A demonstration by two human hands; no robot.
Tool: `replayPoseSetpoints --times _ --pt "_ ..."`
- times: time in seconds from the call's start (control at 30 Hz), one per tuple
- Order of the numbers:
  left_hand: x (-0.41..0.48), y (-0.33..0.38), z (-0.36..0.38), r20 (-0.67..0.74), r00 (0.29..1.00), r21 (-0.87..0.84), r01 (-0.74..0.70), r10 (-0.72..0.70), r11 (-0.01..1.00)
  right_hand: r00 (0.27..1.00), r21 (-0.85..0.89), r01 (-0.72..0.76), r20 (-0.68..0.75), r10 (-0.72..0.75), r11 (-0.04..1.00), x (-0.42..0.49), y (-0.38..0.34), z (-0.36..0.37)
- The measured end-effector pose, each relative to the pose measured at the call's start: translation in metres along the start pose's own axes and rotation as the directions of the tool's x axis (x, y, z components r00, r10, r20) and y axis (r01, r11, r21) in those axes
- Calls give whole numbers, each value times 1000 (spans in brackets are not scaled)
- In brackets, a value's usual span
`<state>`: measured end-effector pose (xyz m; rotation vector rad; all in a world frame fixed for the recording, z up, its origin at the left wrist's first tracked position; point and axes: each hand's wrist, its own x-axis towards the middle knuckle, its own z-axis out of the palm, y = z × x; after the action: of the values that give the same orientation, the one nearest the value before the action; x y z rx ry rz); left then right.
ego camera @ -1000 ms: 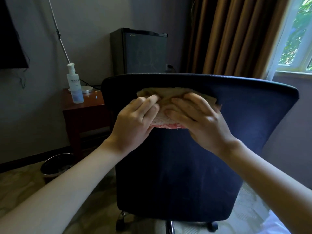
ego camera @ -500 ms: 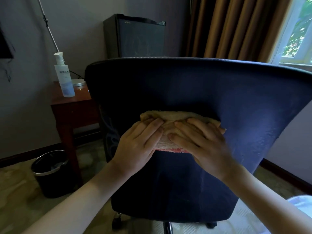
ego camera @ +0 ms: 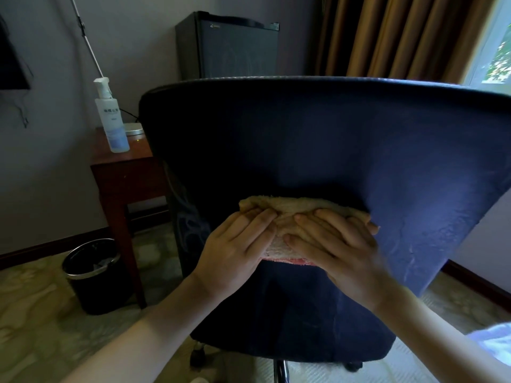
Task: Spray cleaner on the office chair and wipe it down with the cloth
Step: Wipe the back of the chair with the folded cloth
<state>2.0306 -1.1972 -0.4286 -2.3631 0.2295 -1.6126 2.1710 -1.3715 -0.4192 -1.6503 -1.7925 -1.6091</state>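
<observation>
The dark blue office chair [ego camera: 318, 139] fills the middle of the view, its backrest facing me. A folded beige cloth [ego camera: 287, 205] with a pink lower edge lies flat against the backrest's middle. My left hand [ego camera: 237, 244] and my right hand [ego camera: 334, 241] press on the cloth side by side with straight fingers, covering most of it. The white spray bottle [ego camera: 110, 120] stands upright on a small wooden table to the left, away from both hands.
The red-brown side table [ego camera: 124, 172] stands left of the chair, with a black waste bin [ego camera: 91, 275] on the floor beside it. A dark mini fridge [ego camera: 229, 45] stands behind the chair. Brown curtains [ego camera: 401, 34] and a window are at the upper right.
Both hands have slid the cloth down the backrest, from near its top edge to its middle. The view has moved closer to the chair.
</observation>
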Motion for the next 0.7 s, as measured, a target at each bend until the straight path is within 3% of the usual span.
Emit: replayPoseSetpoints --times 0.17,0.4,0.53,0.7 --pt "-19 10 4 77 997 -18 -1 2 1000 994 43 -23 110 18 999 -23 -10 4" --pt "-17 27 -17 299 953 -84 73 -45 994 944 135 -70 330 22 988 -15 -27 -25" --pt "3 16 -47 213 975 -28 76 -69 997 981 172 -47 193 13 984 24 -22 -53" --pt "31 -25 -103 81 990 75 108 -114 991 999 78 38 -3 -37 996 103 -26 -67"
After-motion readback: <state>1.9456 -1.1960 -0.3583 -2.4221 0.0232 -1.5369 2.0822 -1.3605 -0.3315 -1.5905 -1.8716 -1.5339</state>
